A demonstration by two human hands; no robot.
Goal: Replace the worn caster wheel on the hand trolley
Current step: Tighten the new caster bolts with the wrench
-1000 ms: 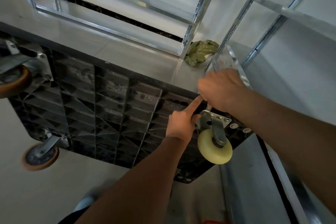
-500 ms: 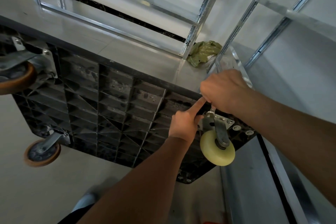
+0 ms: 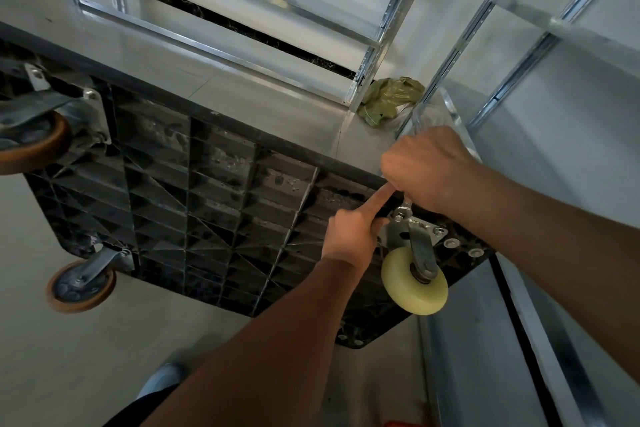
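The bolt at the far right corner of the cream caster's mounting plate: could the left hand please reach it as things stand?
Probably yes: the bolt lies uncovered, though the left hand must pass the grey metal caster fork standing between them.

The trolley (image 3: 214,204) stands on its edge on the floor (image 3: 69,340), its black ribbed underside facing the camera. At its right corner a cream wheel (image 3: 415,288) sits in a metal bracket (image 3: 420,236) bolted to the underside. The right hand (image 3: 429,170) is curled round a spanner (image 3: 404,206) whose head sits on a bolt at the bracket's upper corner. The left hand (image 3: 349,232) is against the bracket's left edge, its forefinger stretched up to the right hand. Two brown wheels (image 3: 81,284) sit at the trolley's left corners. A crumpled green bag (image 3: 388,100) lies on the floor by a metal shelf post (image 3: 367,73).
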